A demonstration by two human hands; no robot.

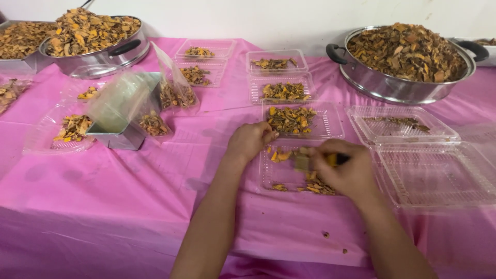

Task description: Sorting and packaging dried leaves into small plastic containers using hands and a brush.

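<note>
At the far left of the table, under its pink plastic cover, a steel pot is heaped with dried yellow-brown slices, kept within reach as stock. Below it a small steel box wears a clear bag pulled over its mouth, which looks meant to hold the bag wide for filling. Two filled bags lean just beside it.

In the middle stand rows of clear plastic trays, each with a small portion; the nearest filled one lies just beyond the hands.

The left hand is curled into a loose fist at the left edge of the front tray, seemingly steadying it; whether it holds anything I cannot tell. The right hand hovers over the same tray, fingers pinched on a yellow slice, with loose slices lying under it.

To the right, empty hinged trays lie open, one holding only a few scraps. Behind them sits a second, fuller pot with black handles. No labels show on any package.
</note>
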